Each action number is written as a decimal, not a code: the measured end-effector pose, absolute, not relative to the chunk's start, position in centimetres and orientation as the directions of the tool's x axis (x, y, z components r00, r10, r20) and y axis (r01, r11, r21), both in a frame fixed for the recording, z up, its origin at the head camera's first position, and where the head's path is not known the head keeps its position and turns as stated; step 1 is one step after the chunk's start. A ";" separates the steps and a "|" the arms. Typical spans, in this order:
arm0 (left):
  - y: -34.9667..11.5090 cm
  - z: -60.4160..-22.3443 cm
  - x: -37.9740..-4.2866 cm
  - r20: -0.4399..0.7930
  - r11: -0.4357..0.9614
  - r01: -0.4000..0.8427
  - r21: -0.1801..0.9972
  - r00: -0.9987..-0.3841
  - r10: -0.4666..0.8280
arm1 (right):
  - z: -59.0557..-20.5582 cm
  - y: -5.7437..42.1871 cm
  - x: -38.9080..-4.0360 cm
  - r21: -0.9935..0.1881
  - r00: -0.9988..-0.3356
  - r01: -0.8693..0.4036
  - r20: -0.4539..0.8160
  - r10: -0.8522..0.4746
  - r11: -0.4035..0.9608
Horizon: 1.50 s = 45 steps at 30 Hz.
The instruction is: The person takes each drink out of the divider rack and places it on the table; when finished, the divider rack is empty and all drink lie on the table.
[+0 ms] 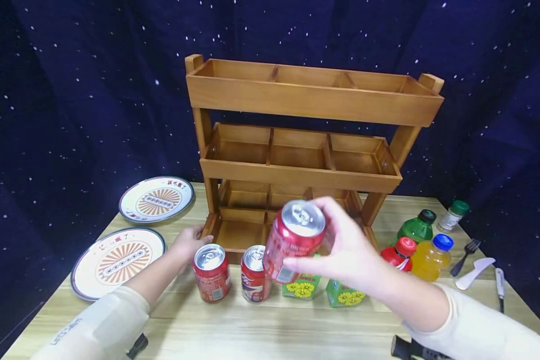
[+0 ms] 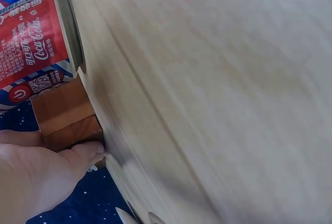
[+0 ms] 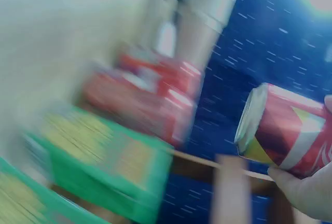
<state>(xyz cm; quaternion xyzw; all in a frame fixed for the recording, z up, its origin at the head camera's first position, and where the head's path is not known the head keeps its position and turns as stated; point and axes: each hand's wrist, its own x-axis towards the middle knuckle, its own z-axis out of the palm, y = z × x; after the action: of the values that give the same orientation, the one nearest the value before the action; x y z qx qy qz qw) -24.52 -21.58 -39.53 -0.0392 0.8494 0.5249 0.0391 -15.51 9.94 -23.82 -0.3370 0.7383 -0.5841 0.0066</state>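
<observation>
My right hand (image 1: 348,252) grips a red soda can (image 1: 290,245) in the air before the wooden shelf rack (image 1: 315,97). The right wrist view shows the same can (image 3: 290,130) on its side, my thumb against it. My left hand (image 1: 189,248) holds the rack's bottom left corner; in the left wrist view thumb and fingers pinch that wooden end (image 2: 70,112). A Coca-Cola can (image 1: 212,280) stands by my left hand, and another red can (image 1: 255,282) is to its right. Two green drink cartons (image 1: 300,289) with yellow flowers are partly hidden behind the raised can and right hand.
Two patterned plates (image 1: 117,260) lie at the left. On the right are a green bottle (image 1: 416,229), a red-capped bottle (image 1: 400,252), an orange drink bottle (image 1: 432,260), a green-lidded shaker (image 1: 452,216), a fork (image 1: 465,257) and a white knife (image 1: 474,274). A dark starry cloth hangs behind.
</observation>
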 end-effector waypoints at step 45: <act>-22.1 -39.2 -24.5 -0.105 0.449 -0.085 0.889 -0.994 0.020 | -35.2 4.1 -13.4 -0.658 -0.677 -0.621 0.176 -0.715 0.425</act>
<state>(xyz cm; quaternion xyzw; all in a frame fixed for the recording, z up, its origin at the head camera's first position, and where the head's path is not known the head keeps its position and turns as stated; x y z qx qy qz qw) -24.48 -22.14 -39.21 -0.0191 0.8498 0.5243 0.0503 -13.45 4.11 -35.18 -0.3968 0.8417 -0.3604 0.0651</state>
